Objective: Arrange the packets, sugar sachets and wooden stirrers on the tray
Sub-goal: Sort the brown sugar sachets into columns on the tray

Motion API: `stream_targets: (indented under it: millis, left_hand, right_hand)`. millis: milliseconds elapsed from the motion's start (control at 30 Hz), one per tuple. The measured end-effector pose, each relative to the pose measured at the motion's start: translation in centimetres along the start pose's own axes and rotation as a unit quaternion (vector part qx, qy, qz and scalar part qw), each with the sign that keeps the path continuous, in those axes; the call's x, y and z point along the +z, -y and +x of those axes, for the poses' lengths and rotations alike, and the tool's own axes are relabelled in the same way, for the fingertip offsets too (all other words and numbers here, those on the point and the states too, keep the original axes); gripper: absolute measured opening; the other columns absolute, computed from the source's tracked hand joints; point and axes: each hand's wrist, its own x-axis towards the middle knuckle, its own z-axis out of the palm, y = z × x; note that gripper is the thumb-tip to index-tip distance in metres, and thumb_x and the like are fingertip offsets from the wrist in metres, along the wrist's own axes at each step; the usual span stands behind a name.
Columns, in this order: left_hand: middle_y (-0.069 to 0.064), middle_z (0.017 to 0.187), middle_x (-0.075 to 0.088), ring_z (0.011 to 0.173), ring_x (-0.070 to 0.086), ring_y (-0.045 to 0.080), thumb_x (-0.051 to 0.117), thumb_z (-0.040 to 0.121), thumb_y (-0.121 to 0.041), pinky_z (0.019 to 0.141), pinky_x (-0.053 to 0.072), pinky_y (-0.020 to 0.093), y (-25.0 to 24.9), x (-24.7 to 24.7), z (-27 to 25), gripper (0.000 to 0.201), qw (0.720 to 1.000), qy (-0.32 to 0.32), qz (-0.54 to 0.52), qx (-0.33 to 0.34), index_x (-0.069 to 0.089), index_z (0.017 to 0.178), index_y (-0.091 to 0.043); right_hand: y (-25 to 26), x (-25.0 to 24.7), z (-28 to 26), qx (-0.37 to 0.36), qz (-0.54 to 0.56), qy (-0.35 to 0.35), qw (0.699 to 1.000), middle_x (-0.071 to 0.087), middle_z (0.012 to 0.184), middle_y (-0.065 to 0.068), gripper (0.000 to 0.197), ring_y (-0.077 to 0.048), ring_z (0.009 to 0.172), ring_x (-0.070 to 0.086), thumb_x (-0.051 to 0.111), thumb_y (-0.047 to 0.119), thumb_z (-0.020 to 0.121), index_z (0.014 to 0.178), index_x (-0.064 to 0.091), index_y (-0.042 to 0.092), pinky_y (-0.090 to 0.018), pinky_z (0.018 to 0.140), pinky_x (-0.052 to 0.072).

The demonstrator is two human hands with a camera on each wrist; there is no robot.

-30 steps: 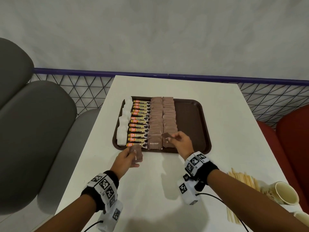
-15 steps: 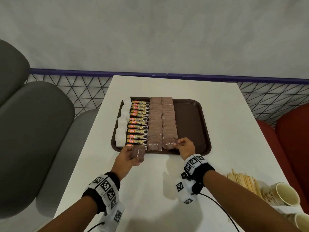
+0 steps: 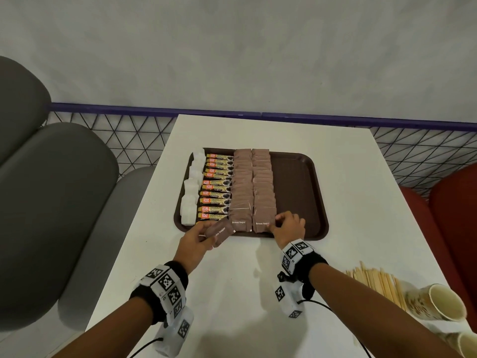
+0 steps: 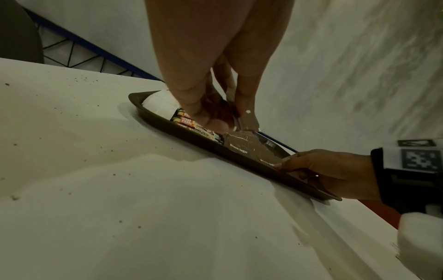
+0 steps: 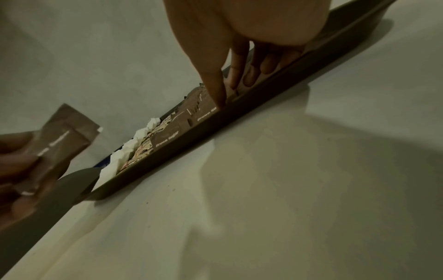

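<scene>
One flat brown sugar sachet (image 3: 219, 231) pinched in left hand (image 3: 196, 241): light, limp; hold edges. Right hand (image 3: 287, 227) pinches tray-row sachet (image 3: 264, 223).

The left hand (image 4: 206, 79) reaches down over the near edge of the brown tray (image 4: 191, 136), its fingers pinching a brown sachet (image 4: 246, 121). Below it lie white packets (image 4: 160, 104), orange-labelled packets (image 4: 189, 122) and brown sugar sachets (image 4: 242, 145). The right hand (image 4: 330, 170) rests at the tray's rim, fingertips touching the nearest sachet. The tray sits on a white table (image 4: 120, 208).
</scene>
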Motion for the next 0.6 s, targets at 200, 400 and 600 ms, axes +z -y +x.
stream_targets:
  millis: [200, 400, 600]
  left_hand:
    - [-0.004, 0.087, 0.066, 0.08, 0.061, 0.008, 0.062, 0.085, 0.0, 0.065, 0.048, 0.016, -0.6, 0.3, -0.1, 0.024, 0.999, -0.019, 0.016, 0.03, 0.057, 0.094, -0.022]
    - [-0.004, 0.084, 0.066, 0.073, 0.062, 0.002, 0.063, 0.083, 0.003, 0.062, 0.047, 0.009, -0.7, 0.8, 0.0, 0.024, 0.998, -0.015, 0.015, 0.053, 0.059, 0.087, -0.02]
    - [-0.003, 0.083, 0.066, 0.074, 0.061, 0.002, 0.062, 0.083, 0.004, 0.064, 0.046, 0.01, -0.8, 1.3, 0.1, 0.023, 0.999, 0.007, 0.006, 0.052, 0.06, 0.087, -0.018]
  right_hand:
    - [0.7, -0.3, -1.3, -0.098, 0.11, -0.012, 0.989, 0.052, 0.103, -0.001, 0.029, -0.018, 0.1, 0.04, 0.064, 0.022, 0.083, 0.109, 0.055, 0.014, -0.033, 0.091, 0.037]
    - [2.6, 0.1, -3.3, -0.216, 0.286, 0.214, 0.909, 0.053, 0.086, 0.005, 0.028, -0.016, 0.082, 0.05, 0.069, 0.02, 0.081, 0.095, 0.059, 0.042, -0.029, 0.078, 0.043]
    - [3.3, 0.8, -3.6, -0.198, 0.307, 0.209, 0.907, 0.061, 0.075, 0.001, 0.026, -0.012, 0.073, 0.057, 0.065, 0.003, 0.082, 0.078, 0.062, 0.028, -0.025, 0.074, 0.047]
